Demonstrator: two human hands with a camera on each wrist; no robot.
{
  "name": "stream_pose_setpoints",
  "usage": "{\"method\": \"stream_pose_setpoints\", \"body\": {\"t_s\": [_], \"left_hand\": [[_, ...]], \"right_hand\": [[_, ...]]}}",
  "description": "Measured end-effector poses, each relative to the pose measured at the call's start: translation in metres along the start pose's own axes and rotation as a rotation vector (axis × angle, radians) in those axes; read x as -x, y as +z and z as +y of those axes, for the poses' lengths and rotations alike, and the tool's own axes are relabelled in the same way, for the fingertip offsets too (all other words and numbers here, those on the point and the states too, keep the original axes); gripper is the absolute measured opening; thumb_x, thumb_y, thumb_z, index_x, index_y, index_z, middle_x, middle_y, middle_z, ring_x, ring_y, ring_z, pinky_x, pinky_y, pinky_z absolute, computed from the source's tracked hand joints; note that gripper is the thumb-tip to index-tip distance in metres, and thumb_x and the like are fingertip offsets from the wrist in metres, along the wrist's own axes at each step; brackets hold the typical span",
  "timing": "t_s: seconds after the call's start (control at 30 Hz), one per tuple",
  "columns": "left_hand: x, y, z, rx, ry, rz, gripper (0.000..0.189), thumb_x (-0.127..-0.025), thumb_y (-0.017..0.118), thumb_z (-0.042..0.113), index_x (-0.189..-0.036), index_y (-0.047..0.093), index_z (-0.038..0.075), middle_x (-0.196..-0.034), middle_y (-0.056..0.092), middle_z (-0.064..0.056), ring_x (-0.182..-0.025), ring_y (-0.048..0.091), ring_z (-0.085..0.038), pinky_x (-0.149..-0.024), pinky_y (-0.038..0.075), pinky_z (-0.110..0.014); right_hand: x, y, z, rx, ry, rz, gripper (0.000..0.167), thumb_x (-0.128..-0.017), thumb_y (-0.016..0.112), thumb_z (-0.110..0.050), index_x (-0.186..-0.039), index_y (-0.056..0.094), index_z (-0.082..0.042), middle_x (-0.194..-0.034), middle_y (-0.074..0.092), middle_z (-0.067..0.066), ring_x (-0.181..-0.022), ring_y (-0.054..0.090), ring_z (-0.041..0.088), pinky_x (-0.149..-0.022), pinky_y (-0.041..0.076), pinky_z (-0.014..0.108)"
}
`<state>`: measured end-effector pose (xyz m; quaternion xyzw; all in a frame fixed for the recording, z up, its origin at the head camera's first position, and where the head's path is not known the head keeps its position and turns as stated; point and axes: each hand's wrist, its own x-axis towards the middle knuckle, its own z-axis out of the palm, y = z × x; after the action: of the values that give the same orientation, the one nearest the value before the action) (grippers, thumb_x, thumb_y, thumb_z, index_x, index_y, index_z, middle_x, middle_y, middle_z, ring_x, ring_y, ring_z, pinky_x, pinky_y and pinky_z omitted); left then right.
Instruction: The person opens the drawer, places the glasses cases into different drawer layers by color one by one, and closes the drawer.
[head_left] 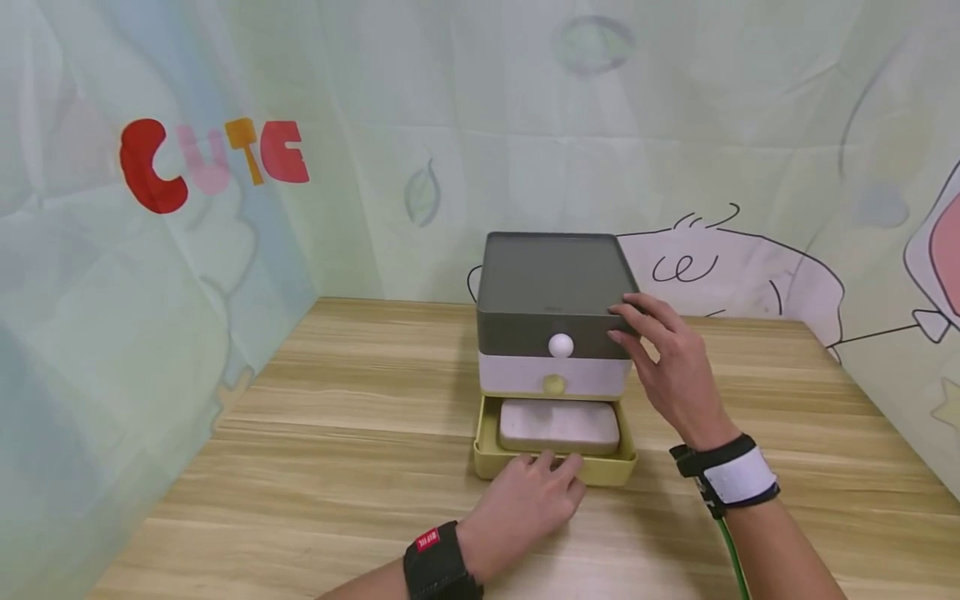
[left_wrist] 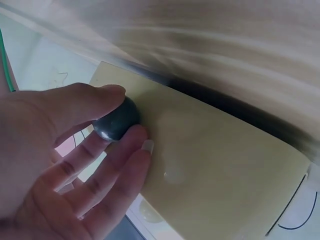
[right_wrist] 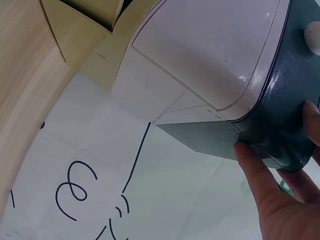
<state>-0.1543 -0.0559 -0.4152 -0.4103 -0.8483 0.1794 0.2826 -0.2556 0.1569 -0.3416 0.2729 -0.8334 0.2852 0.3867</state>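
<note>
A stacked desktop drawer unit (head_left: 558,271) has a dark grey top tier, a white middle tier (head_left: 517,375) and a yellow bottom drawer (head_left: 495,463), which is pulled out. Inside that drawer lies a pale, rounded rectangular object (head_left: 559,425) whose kind I cannot tell. My left hand (head_left: 521,508) is at the drawer's front; in the left wrist view its thumb and fingers pinch a dark round knob (left_wrist: 119,120). At the unit's upper right corner, my right hand (head_left: 678,367) grips the dark tier, thumb on the front and fingers at the side (right_wrist: 202,137).
The unit stands on a wood-grain table (head_left: 360,467). Behind and beside it hangs a printed cloth (head_left: 420,100) with cartoon drawings and coloured letters. A white knob (head_left: 561,346) and a yellow knob (head_left: 553,384) stick out of the upper drawers. A green cable (head_left: 733,557) runs from the right wristband.
</note>
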Motion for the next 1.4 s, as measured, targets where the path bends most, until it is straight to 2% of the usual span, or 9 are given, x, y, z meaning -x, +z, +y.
{"method": "stream_pose_setpoints", "body": {"t_s": [0.33, 0.6, 0.87, 1.17, 1.4], "left_hand": [[-0.003, 0.003, -0.004, 0.014, -0.014, -0.001, 0.011, -0.091, 0.072, 0.021, -0.099, 0.072, 0.027, -0.105, 0.06, 0.008, -0.083, 0.066, -0.007, -0.056, 0.05, -0.02], [-0.004, 0.008, -0.006, 0.064, -0.039, 0.0, 0.012, -0.09, 0.074, 0.02, -0.102, 0.073, 0.024, -0.107, 0.062, 0.007, -0.084, 0.067, -0.008, -0.059, 0.054, -0.022], [-0.006, 0.009, -0.008, 0.087, -0.051, -0.023, 0.022, -0.088, 0.077, 0.017, -0.109, 0.073, 0.021, -0.115, 0.063, 0.005, -0.089, 0.067, -0.009, -0.062, 0.054, -0.019], [-0.008, 0.012, -0.009, 0.082, -0.065, 0.001, 0.021, -0.091, 0.073, 0.015, -0.112, 0.073, 0.019, -0.115, 0.063, 0.004, -0.09, 0.065, -0.009, -0.065, 0.054, -0.016], [-0.009, 0.018, -0.012, 0.061, -0.078, -0.025, 0.023, -0.092, 0.072, 0.016, -0.115, 0.072, 0.022, -0.117, 0.059, 0.005, -0.09, 0.064, -0.009, -0.061, 0.052, -0.018]], "right_hand": [[0.0, -0.001, 0.0, 0.001, -0.005, 0.0, 0.032, -0.09, 0.074, -0.006, -0.122, 0.072, -0.007, -0.128, 0.066, 0.015, -0.112, 0.068, 0.032, -0.086, 0.056, 0.047], [0.0, 0.002, 0.0, 0.003, -0.006, 0.001, 0.032, -0.089, 0.075, -0.006, -0.121, 0.072, -0.008, -0.128, 0.066, 0.015, -0.112, 0.068, 0.033, -0.085, 0.056, 0.047], [0.0, 0.001, 0.0, 0.008, 0.004, -0.004, 0.033, -0.089, 0.074, -0.007, -0.122, 0.072, -0.008, -0.129, 0.065, 0.015, -0.112, 0.068, 0.032, -0.088, 0.057, 0.047], [0.001, 0.002, 0.0, 0.0, 0.007, 0.01, 0.032, -0.089, 0.074, -0.008, -0.122, 0.073, -0.008, -0.129, 0.066, 0.014, -0.113, 0.068, 0.032, -0.087, 0.056, 0.046], [0.0, 0.003, 0.001, 0.007, 0.0, 0.01, 0.032, -0.089, 0.075, -0.007, -0.121, 0.073, -0.007, -0.129, 0.066, 0.015, -0.112, 0.068, 0.033, -0.086, 0.056, 0.047]]}}
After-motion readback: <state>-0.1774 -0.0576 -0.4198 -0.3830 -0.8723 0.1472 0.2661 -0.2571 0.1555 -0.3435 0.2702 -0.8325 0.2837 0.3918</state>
